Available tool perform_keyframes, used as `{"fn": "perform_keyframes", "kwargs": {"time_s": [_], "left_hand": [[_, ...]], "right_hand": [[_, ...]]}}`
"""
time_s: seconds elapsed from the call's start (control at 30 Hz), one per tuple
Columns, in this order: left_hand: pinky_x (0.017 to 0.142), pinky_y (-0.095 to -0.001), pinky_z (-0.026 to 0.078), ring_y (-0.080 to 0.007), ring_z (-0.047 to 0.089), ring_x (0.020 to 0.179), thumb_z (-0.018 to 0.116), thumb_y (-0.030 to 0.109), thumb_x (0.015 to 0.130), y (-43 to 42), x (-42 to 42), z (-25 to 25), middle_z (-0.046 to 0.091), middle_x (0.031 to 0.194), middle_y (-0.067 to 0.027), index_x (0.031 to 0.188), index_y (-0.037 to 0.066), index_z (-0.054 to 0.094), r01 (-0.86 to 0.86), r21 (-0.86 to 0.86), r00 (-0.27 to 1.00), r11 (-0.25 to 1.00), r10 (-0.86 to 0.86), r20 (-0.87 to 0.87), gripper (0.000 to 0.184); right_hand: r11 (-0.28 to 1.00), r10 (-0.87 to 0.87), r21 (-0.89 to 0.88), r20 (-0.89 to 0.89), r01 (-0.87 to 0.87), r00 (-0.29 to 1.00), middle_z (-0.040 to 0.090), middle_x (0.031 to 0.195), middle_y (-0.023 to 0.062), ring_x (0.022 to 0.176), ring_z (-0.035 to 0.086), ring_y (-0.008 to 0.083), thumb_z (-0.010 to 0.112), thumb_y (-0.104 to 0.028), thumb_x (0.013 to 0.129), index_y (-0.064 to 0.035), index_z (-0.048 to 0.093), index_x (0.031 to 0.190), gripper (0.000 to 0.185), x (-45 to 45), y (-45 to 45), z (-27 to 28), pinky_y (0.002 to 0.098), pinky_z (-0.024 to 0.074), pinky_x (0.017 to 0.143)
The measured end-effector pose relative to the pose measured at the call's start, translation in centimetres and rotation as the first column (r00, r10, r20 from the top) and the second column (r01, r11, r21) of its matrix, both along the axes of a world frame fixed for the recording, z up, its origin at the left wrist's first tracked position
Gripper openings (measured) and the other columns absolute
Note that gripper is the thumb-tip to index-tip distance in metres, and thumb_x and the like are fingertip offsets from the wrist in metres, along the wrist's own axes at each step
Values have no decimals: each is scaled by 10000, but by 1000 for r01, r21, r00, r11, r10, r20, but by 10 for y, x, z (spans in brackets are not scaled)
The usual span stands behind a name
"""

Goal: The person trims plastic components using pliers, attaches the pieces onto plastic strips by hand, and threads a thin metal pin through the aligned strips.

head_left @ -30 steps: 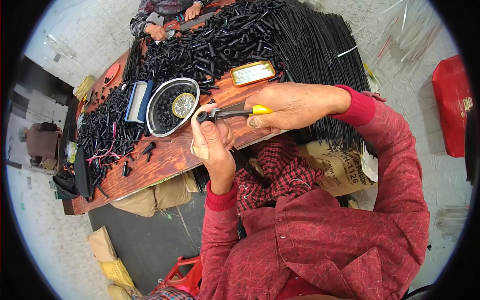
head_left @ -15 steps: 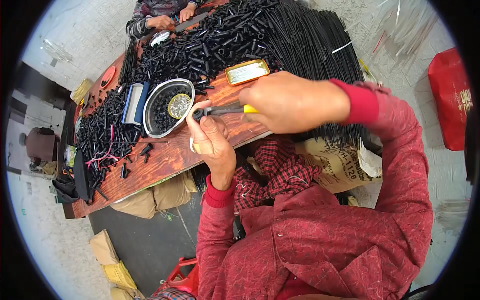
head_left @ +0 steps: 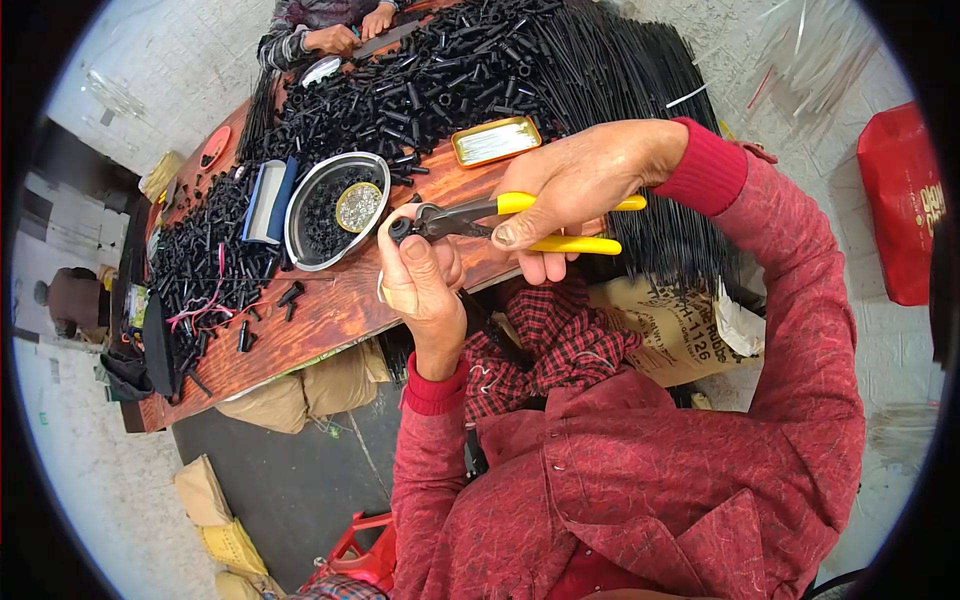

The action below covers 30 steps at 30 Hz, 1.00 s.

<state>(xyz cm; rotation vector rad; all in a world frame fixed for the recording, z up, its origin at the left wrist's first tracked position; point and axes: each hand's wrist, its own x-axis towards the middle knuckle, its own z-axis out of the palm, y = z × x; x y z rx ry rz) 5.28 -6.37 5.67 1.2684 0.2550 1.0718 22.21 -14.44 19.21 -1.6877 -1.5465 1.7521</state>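
Note:
My left hand (head_left: 428, 290) is closed, with a short black rubber tube (head_left: 401, 230) pinched between thumb and fingers, its round end showing. Tape wraps one finger of that hand. In my right hand (head_left: 590, 175) are pliers (head_left: 462, 217) with yellow handles, the handles spread apart and the thumb lying between them. The dark jaws reach to the tube's end. Whether they grip anything there is too small to tell.
A metal bowl (head_left: 292, 235) of small black parts holds a round tin (head_left: 359, 207) of shiny bits. Black tubes (head_left: 430, 85) and long black rods (head_left: 625, 90) are heaped on the table (head_left: 330, 330). A yellow-rimmed tin (head_left: 497, 142) lies behind my hands; a co-worker's hands (head_left: 335, 38) are at the far side.
My right hand has loosened from a tight fist round the handles, and the pliers' handles now stand apart. My left hand stays nearly in place with the tube.

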Motion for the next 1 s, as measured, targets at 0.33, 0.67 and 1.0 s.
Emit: {"fn": "perform_keyframes", "kwargs": {"time_s": [0.33, 0.67, 1.0], "left_hand": [[447, -196, 211, -10, 276, 490, 417, 389, 1048, -1, 1, 1, 330, 600, 67, 1210, 31, 469, -56, 8, 996, 998, 57, -67, 396], [462, -209, 209, -22, 277, 503, 397, 318, 1060, -2, 11, 3, 338, 601, 57, 1227, 47, 495, -217, 40, 965, 975, 221, -143, 334], [444, -192, 221, -29, 265, 510, 404, 448, 1039, 18, -5, -1, 324, 644, 49, 1339, 25, 434, 64, -169, 996, 984, -53, 68, 519]], "right_hand": [[1000, 22, 17, 76, -24, 997, 685, 779, 65, 669, 639, 117, 449, -391, 1009, 9, 673, 863, 482, 2, 4, 0, 263, 526, 582], [934, -100, 345, 510, -97, 854, 639, 667, 180, 610, 640, 301, 558, -240, 923, 61, 616, 775, 341, -20, 6, -19, 412, 509, 568], [860, -67, 473, 474, -190, 878, 631, 763, 237, 773, 645, 394, 574, -242, 912, 53, 583, 911, 295, -7, 20, -43, 457, 511, 684]]}}
